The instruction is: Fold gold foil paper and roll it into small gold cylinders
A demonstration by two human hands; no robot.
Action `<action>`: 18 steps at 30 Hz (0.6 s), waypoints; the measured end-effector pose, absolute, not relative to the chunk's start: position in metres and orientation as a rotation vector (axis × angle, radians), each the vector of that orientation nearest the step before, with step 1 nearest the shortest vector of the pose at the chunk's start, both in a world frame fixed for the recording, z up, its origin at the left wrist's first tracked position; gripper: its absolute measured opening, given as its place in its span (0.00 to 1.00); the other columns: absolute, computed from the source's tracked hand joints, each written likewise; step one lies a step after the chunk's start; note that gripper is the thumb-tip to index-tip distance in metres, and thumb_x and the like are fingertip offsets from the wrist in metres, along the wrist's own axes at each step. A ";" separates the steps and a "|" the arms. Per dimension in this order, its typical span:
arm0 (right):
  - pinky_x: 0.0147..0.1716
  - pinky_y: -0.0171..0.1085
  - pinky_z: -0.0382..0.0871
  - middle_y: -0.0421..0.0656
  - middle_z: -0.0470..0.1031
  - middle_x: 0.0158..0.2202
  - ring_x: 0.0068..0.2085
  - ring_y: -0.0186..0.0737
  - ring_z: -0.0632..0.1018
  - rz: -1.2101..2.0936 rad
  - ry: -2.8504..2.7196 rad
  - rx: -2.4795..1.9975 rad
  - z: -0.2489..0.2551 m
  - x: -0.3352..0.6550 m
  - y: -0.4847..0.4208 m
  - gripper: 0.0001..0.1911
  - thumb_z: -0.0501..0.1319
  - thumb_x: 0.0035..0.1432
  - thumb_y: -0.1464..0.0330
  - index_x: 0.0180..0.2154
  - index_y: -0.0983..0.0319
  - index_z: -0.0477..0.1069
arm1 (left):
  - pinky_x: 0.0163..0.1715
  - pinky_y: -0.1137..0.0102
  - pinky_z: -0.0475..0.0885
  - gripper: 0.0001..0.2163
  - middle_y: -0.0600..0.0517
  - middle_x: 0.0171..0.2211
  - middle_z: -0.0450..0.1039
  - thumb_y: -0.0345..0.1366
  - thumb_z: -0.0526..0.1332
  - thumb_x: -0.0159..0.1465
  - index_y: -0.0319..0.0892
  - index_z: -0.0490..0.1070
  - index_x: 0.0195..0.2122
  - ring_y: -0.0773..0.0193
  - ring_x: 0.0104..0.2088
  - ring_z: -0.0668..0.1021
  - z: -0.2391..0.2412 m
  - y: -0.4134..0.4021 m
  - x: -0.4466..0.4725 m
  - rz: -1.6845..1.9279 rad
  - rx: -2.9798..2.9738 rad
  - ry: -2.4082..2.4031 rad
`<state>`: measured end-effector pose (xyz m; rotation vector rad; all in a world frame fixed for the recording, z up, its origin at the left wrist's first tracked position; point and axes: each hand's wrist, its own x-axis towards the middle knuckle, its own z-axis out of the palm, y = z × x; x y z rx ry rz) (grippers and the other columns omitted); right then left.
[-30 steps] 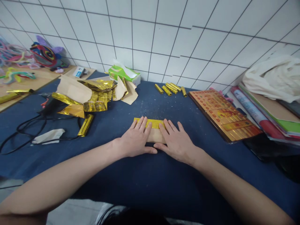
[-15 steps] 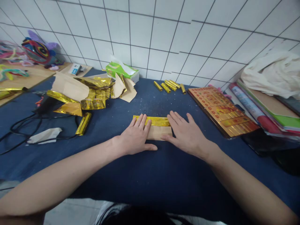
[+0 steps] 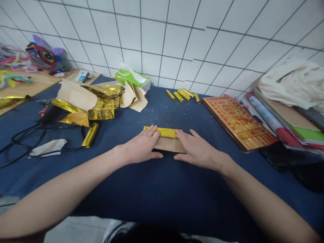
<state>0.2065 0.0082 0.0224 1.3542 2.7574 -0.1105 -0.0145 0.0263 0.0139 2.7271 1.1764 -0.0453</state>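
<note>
A strip of gold foil paper (image 3: 167, 133) lies on the dark blue tabletop in front of me, its far edge folded over so that gold shows above the tan paper backing (image 3: 170, 144). Across its left end rests my left hand (image 3: 143, 145), fingers stretched and thumb apart. My right hand (image 3: 196, 146) touches the right end, fingertips on the gold fold and thumb by the near edge. Both hands look flat and open, pressing on the strip rather than gripping it. Part of the strip is hidden under the fingers.
Several small gold rolls (image 3: 182, 95) lie near the tiled wall. Gold foil scraps (image 3: 101, 109), a green tissue pack (image 3: 131, 77) and a black cable (image 3: 22, 130) are to the left. An orange-gold patterned packet (image 3: 239, 123) and stacked folders (image 3: 286, 121) stand right.
The right hand has slid a little left and its fingers now lie over the gold fold. The left hand has shifted slightly left. The gold band looks more raised and rounded.
</note>
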 end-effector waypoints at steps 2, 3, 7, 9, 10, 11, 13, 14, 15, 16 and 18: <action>0.54 0.54 0.55 0.55 0.61 0.57 0.57 0.49 0.64 -0.170 2.764 1.341 0.026 0.208 0.009 0.26 0.55 0.55 0.56 0.50 0.66 0.61 | 0.55 0.62 0.57 0.26 0.33 0.60 0.52 0.45 0.58 0.58 0.33 0.58 0.52 0.52 0.61 0.55 0.020 0.030 -0.021 -0.031 2.685 1.107; 0.54 0.54 0.55 0.54 0.61 0.57 0.57 0.49 0.63 -0.194 2.766 1.340 0.028 0.208 0.010 0.22 0.55 0.56 0.59 0.48 0.65 0.63 | 0.55 0.63 0.58 0.21 0.35 0.59 0.54 0.42 0.58 0.59 0.34 0.60 0.49 0.53 0.61 0.55 0.022 0.032 -0.024 -0.020 2.666 1.071; 0.52 0.50 0.60 0.48 0.68 0.51 0.55 0.46 0.67 -0.295 2.803 1.354 0.031 0.207 0.014 0.09 0.52 0.59 0.67 0.39 0.61 0.68 | 0.54 0.64 0.61 0.08 0.43 0.51 0.68 0.35 0.54 0.62 0.39 0.67 0.40 0.58 0.61 0.56 0.028 0.038 -0.027 0.047 2.568 1.017; 0.49 0.48 0.63 0.45 0.71 0.49 0.50 0.44 0.71 -0.348 2.832 1.393 0.031 0.207 0.017 0.11 0.50 0.60 0.68 0.38 0.60 0.70 | 0.54 0.65 0.61 0.07 0.46 0.46 0.72 0.32 0.53 0.63 0.39 0.70 0.36 0.59 0.59 0.60 0.030 0.040 -0.025 0.081 2.524 1.048; 0.48 0.47 0.64 0.44 0.71 0.48 0.49 0.44 0.72 -0.373 2.838 1.433 0.031 0.207 0.019 0.12 0.50 0.61 0.68 0.37 0.59 0.71 | 0.54 0.65 0.61 0.08 0.47 0.45 0.73 0.32 0.53 0.63 0.40 0.71 0.35 0.60 0.58 0.62 0.031 0.041 -0.024 0.095 2.509 1.071; 0.47 0.47 0.65 0.44 0.71 0.49 0.48 0.44 0.72 -0.400 2.839 1.479 0.030 0.208 0.021 0.13 0.49 0.61 0.67 0.37 0.59 0.72 | 0.54 0.66 0.61 0.08 0.47 0.44 0.74 0.32 0.53 0.63 0.40 0.72 0.34 0.60 0.58 0.63 0.031 0.042 -0.022 0.107 2.496 1.095; 0.47 0.46 0.66 0.43 0.70 0.50 0.48 0.44 0.71 -0.452 2.835 1.567 0.027 0.210 0.024 0.15 0.49 0.61 0.64 0.35 0.58 0.74 | 0.54 0.66 0.62 0.10 0.47 0.45 0.73 0.33 0.52 0.63 0.40 0.73 0.33 0.60 0.57 0.65 0.031 0.043 -0.020 0.131 2.472 1.153; 0.47 0.46 0.66 0.42 0.70 0.50 0.49 0.44 0.71 -0.474 2.835 1.596 0.026 0.211 0.025 0.16 0.49 0.62 0.63 0.34 0.58 0.74 | 0.54 0.66 0.62 0.11 0.47 0.45 0.73 0.34 0.52 0.63 0.40 0.74 0.33 0.59 0.56 0.66 0.030 0.043 -0.019 0.145 2.457 1.183; 0.47 0.45 0.66 0.42 0.70 0.50 0.49 0.43 0.70 -0.487 2.837 1.616 0.024 0.211 0.025 0.16 0.49 0.61 0.63 0.33 0.58 0.74 | 0.53 0.66 0.63 0.12 0.47 0.46 0.72 0.35 0.52 0.63 0.40 0.74 0.33 0.59 0.55 0.67 0.029 0.044 -0.019 0.159 2.443 1.212; 0.46 0.45 0.67 0.42 0.70 0.50 0.48 0.43 0.70 -0.487 2.841 1.632 0.022 0.211 0.026 0.16 0.49 0.61 0.63 0.33 0.58 0.74 | 0.53 0.66 0.63 0.12 0.47 0.48 0.71 0.36 0.52 0.63 0.40 0.75 0.33 0.59 0.55 0.68 0.027 0.043 -0.018 0.171 2.433 1.235; 0.45 0.44 0.67 0.42 0.70 0.49 0.46 0.42 0.71 -0.449 2.848 1.666 0.018 0.209 0.026 0.15 0.50 0.61 0.64 0.31 0.59 0.74 | 0.52 0.66 0.64 0.13 0.46 0.49 0.70 0.36 0.51 0.63 0.39 0.75 0.33 0.59 0.53 0.69 0.024 0.043 -0.018 0.188 2.438 1.270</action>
